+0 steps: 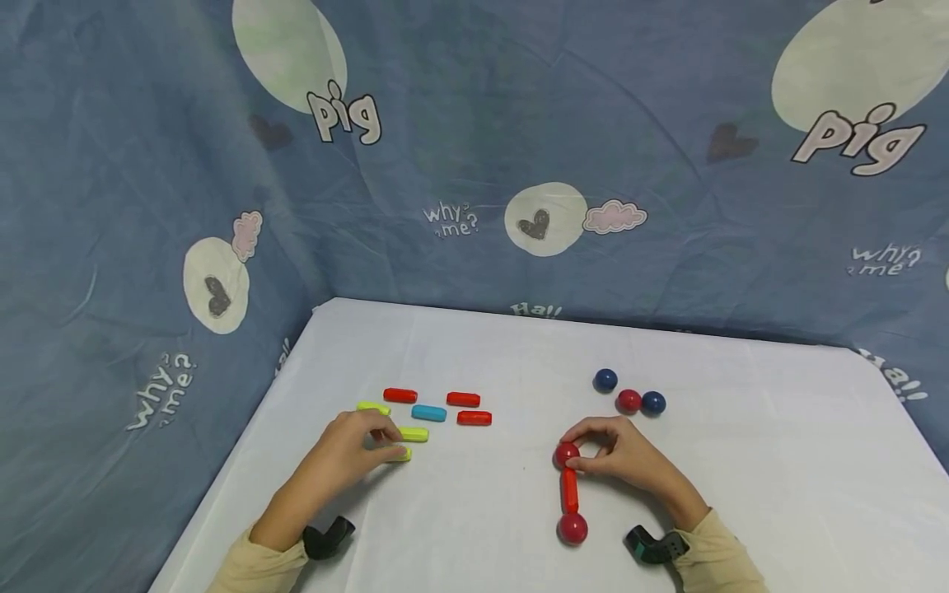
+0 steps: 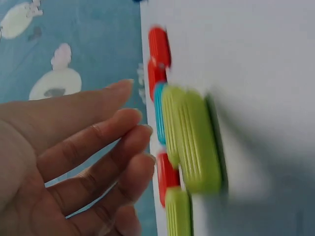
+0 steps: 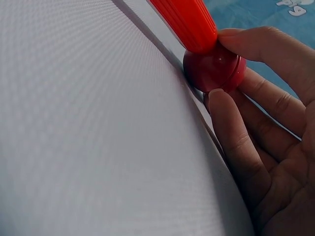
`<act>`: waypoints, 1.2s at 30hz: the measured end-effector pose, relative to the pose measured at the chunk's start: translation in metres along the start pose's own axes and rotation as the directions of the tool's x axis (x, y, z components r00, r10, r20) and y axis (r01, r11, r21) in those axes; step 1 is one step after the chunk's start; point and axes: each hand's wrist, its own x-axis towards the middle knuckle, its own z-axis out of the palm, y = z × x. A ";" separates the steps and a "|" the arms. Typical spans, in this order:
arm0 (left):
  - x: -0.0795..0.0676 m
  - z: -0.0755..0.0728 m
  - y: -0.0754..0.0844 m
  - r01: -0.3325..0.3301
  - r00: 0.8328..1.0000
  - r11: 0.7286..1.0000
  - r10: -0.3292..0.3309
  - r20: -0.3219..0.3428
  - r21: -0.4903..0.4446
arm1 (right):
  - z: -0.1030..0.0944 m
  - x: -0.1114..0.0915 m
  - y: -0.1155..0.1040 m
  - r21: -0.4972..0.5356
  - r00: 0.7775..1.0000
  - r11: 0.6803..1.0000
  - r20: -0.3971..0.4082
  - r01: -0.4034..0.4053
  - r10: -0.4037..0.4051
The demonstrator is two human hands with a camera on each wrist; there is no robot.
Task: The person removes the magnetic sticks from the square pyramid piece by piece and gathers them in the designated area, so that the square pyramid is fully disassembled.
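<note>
My right hand (image 1: 630, 457) pinches a red ball (image 1: 564, 454) between thumb and fingers. That ball sits on one end of a red ridged rod (image 1: 569, 492), and a second red ball (image 1: 572, 529) is at the rod's near end. In the right wrist view the held ball (image 3: 209, 71) shows the rod meeting it from above. Over on the left, my left hand (image 1: 344, 451) hovers at several yellow-green rods (image 1: 415, 434) with its fingers loosely bent. The left wrist view has nothing between those fingers; a yellow-green rod (image 2: 197, 142) lies beside the fingertips.
Beyond the left hand lie a light-blue rod (image 1: 428, 413) and red rods (image 1: 463, 399). Past the right hand are two dark-blue balls (image 1: 605, 380) and a red ball (image 1: 628, 401). A printed blue cloth (image 1: 460, 272) hangs behind the white table (image 1: 504, 354).
</note>
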 end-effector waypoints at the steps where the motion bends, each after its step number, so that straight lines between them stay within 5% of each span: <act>1: -0.001 0.002 0.003 -0.032 0.999 0.999 0.032 -0.002 -0.012 | 0.000 0.000 0.000 -0.001 1.000 1.000 -0.004 0.000 0.000; 7: 0.002 0.025 0.027 -0.155 0.986 0.984 0.160 0.049 -0.092 | 0.002 0.001 0.004 -0.010 0.999 0.999 -0.008 0.041 -0.041; 12: 0.012 0.053 0.054 -0.168 0.967 0.970 0.196 0.163 -0.175 | 0.005 0.002 0.006 -0.045 0.997 0.996 -0.028 0.074 -0.075; 23: 0.034 0.102 0.105 -0.108 0.937 0.959 0.186 0.295 -0.260 | 0.008 0.002 0.003 -0.086 0.991 0.992 -0.091 0.095 -0.103; 31: 0.044 0.121 0.117 -0.084 0.922 0.945 0.194 0.336 -0.316 | 0.009 0.002 0.003 -0.088 0.987 0.989 -0.103 0.115 -0.124; 36: 0.046 0.123 0.116 -0.041 0.920 0.933 0.175 0.350 -0.357 | 0.006 0.000 0.001 -0.058 0.997 0.997 -0.058 0.050 -0.053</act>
